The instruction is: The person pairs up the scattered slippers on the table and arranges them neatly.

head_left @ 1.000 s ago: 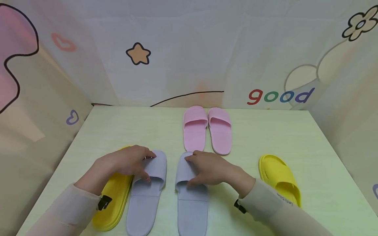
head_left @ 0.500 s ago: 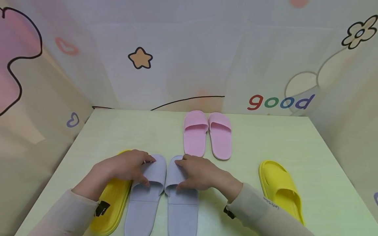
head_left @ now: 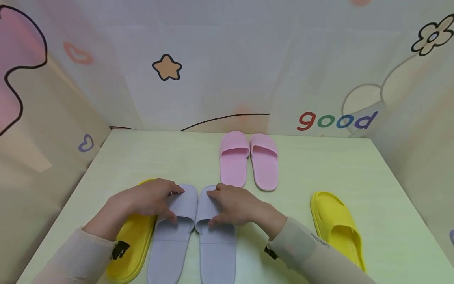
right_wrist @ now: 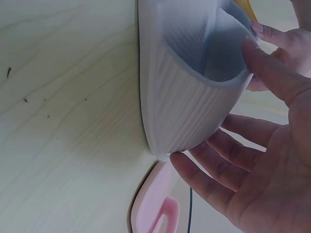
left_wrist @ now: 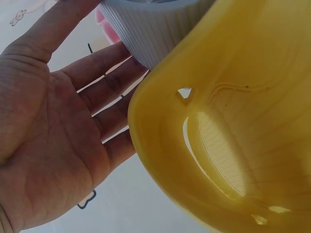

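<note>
Two light grey-lilac slippers with ribbed straps lie side by side on the table, the left slipper [head_left: 167, 258] and the right slipper [head_left: 218, 258], their straps touching or nearly so. My left hand [head_left: 147, 199] spans the left one's strap, thumb at the foot opening and fingers toward the toe. Across the right one's strap my right hand [head_left: 235, 205] holds in the same way. The right wrist view shows its thumb on the rim of the opening and its fingertips along the ribbed toe [right_wrist: 184, 111]. In the left wrist view a yellow slipper [left_wrist: 233, 141] hides the left fingertips.
Beneath my left forearm lies a yellow slipper [head_left: 133, 244], close along the grey pair. Its match, another yellow slipper [head_left: 337, 221], lies apart at the right. Two pink slippers [head_left: 233, 167] stand together at the table's back edge. A printed cloth [head_left: 220, 67] rises behind and at both sides.
My right hand has slid the right grey slipper leftward, closing the gap to the left one. The left hand and its slipper have shifted only slightly left. Pink and yellow slippers stay put.
</note>
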Demonstrator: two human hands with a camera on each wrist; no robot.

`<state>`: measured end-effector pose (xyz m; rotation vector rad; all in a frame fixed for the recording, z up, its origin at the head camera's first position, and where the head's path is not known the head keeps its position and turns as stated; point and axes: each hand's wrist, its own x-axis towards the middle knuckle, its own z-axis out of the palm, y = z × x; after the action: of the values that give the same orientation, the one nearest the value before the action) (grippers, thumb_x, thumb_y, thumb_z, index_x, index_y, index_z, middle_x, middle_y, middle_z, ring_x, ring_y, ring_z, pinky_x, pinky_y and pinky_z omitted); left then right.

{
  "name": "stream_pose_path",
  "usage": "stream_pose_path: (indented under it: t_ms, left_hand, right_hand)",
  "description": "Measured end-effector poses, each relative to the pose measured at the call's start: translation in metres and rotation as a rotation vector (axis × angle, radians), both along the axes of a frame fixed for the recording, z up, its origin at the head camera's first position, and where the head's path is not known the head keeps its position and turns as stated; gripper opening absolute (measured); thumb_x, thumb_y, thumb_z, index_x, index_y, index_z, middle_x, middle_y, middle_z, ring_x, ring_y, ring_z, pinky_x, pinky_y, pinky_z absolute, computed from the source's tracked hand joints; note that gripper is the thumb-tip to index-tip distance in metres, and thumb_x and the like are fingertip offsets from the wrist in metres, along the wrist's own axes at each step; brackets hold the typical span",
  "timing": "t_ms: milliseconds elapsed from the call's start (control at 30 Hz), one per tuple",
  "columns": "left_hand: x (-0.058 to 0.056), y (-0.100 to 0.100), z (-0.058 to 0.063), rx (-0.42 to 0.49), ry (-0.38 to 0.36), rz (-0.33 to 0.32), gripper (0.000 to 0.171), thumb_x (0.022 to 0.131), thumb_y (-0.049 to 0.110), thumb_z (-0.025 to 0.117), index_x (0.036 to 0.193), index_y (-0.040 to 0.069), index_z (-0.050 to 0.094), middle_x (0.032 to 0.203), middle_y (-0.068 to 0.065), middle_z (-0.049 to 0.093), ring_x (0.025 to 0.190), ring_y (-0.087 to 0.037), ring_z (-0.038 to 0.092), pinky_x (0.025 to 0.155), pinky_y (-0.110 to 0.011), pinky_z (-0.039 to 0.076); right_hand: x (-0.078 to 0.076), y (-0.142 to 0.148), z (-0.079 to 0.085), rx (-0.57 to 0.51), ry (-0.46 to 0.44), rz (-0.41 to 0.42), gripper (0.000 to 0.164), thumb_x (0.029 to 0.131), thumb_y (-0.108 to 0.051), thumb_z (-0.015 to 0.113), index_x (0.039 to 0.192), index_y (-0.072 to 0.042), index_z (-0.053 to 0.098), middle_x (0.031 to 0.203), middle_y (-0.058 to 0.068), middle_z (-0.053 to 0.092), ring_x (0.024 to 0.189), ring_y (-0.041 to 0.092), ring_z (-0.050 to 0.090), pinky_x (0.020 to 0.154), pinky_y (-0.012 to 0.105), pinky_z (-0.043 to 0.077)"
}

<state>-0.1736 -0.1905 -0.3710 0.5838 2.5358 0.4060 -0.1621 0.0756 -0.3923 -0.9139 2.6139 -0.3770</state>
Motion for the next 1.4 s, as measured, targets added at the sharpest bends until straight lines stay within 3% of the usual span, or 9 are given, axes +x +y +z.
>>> stream_pose_path:
  t_ms: [667, 1200, 1400]
  left_hand:
    - [-0.007, -0.009, 0.008, 0.018, 0.009, 0.012, 0.077, 0.075, 0.04, 0.093, 0.14, 0.012, 0.064, 0.137, -0.006, 0.066, 0.127, -0.026, 0.06, 0.111, -0.049, 0.048]
    - [-0.012, -0.02, 0.003, 0.022, -0.008, 0.022, 0.077, 0.075, 0.038, 0.093, 0.141, 0.012, 0.063, 0.133, -0.005, 0.067, 0.123, -0.024, 0.061, 0.107, -0.049, 0.05]
    - [-0.01, -0.022, -0.001, 0.019, -0.036, 0.039, 0.077, 0.074, 0.037, 0.093, 0.141, 0.012, 0.064, 0.134, -0.006, 0.067, 0.122, -0.025, 0.061, 0.108, -0.049, 0.05]
  right_hand:
    - [-0.011, -0.012, 0.003, 0.027, 0.048, 0.013, 0.082, 0.084, -0.054, 0.083, 0.15, -0.015, 0.055, 0.131, 0.005, 0.062, 0.11, 0.017, 0.062, 0.092, 0.034, 0.055]
    - [-0.011, -0.023, 0.0, 0.026, 0.052, -0.015, 0.082, 0.084, -0.052, 0.083, 0.152, -0.016, 0.054, 0.138, 0.005, 0.061, 0.115, 0.02, 0.063, 0.091, 0.036, 0.056]
    - [-0.01, -0.028, -0.006, 0.038, 0.058, -0.01, 0.081, 0.082, -0.055, 0.084, 0.149, -0.018, 0.056, 0.132, 0.004, 0.062, 0.11, 0.017, 0.063, 0.086, 0.034, 0.056]
